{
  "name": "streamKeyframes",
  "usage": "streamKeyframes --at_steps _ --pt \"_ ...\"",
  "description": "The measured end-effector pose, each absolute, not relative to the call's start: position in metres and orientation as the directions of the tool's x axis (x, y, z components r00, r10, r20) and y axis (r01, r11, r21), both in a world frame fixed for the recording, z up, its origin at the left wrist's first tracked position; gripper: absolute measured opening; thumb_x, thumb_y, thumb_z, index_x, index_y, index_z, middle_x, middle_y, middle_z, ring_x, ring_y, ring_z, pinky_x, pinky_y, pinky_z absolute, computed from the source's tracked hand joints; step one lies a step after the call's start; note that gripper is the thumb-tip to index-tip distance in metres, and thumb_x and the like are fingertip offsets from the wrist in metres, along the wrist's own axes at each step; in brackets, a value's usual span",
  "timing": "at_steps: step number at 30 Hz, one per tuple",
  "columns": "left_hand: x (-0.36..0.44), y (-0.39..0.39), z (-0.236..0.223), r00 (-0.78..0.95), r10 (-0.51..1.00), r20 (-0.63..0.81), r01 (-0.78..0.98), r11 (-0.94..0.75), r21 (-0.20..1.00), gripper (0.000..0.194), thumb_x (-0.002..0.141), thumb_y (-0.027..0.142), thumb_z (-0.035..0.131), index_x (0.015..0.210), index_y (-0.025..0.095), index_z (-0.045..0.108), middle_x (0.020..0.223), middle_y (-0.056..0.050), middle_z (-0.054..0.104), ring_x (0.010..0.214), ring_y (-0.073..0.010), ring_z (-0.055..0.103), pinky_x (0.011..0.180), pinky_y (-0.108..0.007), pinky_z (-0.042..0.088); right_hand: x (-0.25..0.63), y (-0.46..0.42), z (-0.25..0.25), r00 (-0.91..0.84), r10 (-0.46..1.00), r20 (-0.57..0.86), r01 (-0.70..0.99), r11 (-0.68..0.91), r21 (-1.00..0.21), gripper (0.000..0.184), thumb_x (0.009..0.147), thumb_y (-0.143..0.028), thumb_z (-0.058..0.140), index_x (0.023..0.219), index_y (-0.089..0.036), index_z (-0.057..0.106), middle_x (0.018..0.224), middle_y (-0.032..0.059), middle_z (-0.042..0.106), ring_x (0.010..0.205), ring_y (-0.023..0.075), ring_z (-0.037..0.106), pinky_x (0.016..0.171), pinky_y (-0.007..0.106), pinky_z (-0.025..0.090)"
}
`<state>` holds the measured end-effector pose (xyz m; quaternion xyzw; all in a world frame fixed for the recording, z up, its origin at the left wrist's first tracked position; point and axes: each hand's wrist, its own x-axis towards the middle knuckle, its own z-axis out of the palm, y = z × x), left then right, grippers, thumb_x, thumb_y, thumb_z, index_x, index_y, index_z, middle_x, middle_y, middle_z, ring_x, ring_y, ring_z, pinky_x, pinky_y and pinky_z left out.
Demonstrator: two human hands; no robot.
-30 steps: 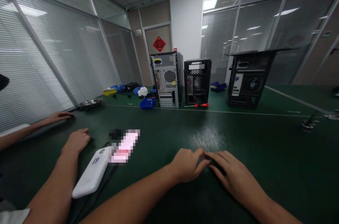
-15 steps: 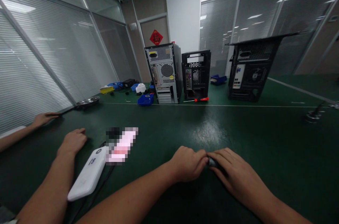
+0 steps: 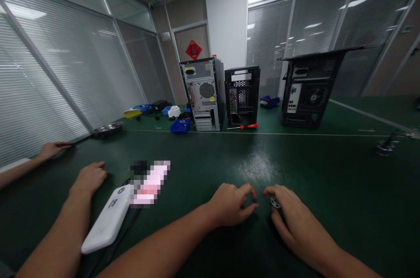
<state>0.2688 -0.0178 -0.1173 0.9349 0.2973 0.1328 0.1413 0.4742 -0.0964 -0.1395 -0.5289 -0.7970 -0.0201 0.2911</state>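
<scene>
While the small round part (image 3: 274, 202) lies low on the green table mat (image 3: 328, 190), the work with it looks barely under way: as far as can be judged, nothing is fitted to it and it sits far from the computer cases (image 3: 202, 94) at the back of the table. The right hand (image 3: 292, 221) rests over the part with its fingers narrowed, thumb and forefinger pinching it at the tips, so that only its pale metal rim shows. The left hand (image 3: 231, 203) lies just beside it, apart from the part, fingers loosely curled with thumb and forefinger forming an open ring that holds nothing. Whether the part is raised off the mat or pressed on it cannot be told. Further to the left a co-worker's hand (image 3: 88, 177) lies flat near a white device (image 3: 106, 223), well apart from the part
</scene>
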Motion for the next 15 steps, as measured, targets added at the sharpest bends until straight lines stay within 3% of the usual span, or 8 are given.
streamKeyframes --at_steps 3,9,15 --pt "0.268 -0.016 -0.119 0.807 0.561 0.185 0.493 -0.812 0.313 0.022 0.093 0.043 0.056 0.105 0.026 0.062 0.058 0.007 0.059 0.056 -0.012 0.06 0.056 -0.021 0.036 0.47 -0.097 -0.139 -0.343 0.81 0.476 0.853 0.481 -0.204 0.03 0.09 -0.021 0.046 0.119 -0.018 0.05 0.107 0.0065 0.055 0.099 0.0147 0.052 0.086 0.032 0.045" --pt "0.269 -0.014 -0.124 0.864 0.472 0.177 0.429 -0.873 0.232 0.027 0.095 0.045 0.053 0.093 0.024 0.069 0.061 0.003 0.063 0.059 -0.0118 0.063 0.054 -0.021 0.036 0.462 -0.098 -0.133 -0.418 0.787 0.454 0.84 0.525 -0.136 0.008 0.092 -0.024 0.052 0.096 -0.017 0.055 0.087 0.0023 0.054 0.079 0.0111 0.049 0.074 0.028 0.04" --pt "0.267 -0.015 -0.121 0.873 0.449 0.192 0.405 -0.885 0.229 0.031 0.097 0.046 0.05 0.095 0.023 0.07 0.063 0.002 0.065 0.059 -0.0119 0.063 0.055 -0.021 0.036 0.462 -0.098 -0.133 -0.43 0.776 0.462 0.836 0.536 -0.122 0.007 0.091 -0.02 0.051 0.096 -0.018 0.056 0.086 0.0016 0.054 0.078 0.0102 0.049 0.075 0.028 0.039"
